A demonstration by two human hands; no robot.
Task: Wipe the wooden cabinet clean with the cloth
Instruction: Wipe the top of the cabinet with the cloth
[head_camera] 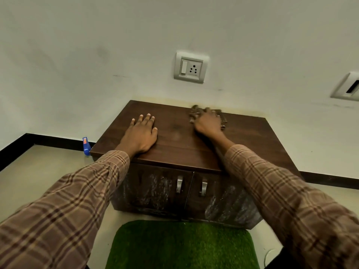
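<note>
A low dark wooden cabinet [180,140] with two doors and metal handles stands against the white wall. My left hand [141,133] lies flat on the left part of its top, fingers spread, holding nothing. My right hand [208,121] presses a crumpled brownish cloth [195,111] onto the top near the back edge, right of centre. Most of the cloth is hidden under the hand, and its edges look blurred. The door fronts [155,189] carry pale dusty smears.
A blue spray bottle [86,146] stands on the floor at the cabinet's left, against the black skirting. A wall socket [191,67] sits above the cabinet. A green grass-like mat [182,247] lies on the floor in front. Beige floor extends left.
</note>
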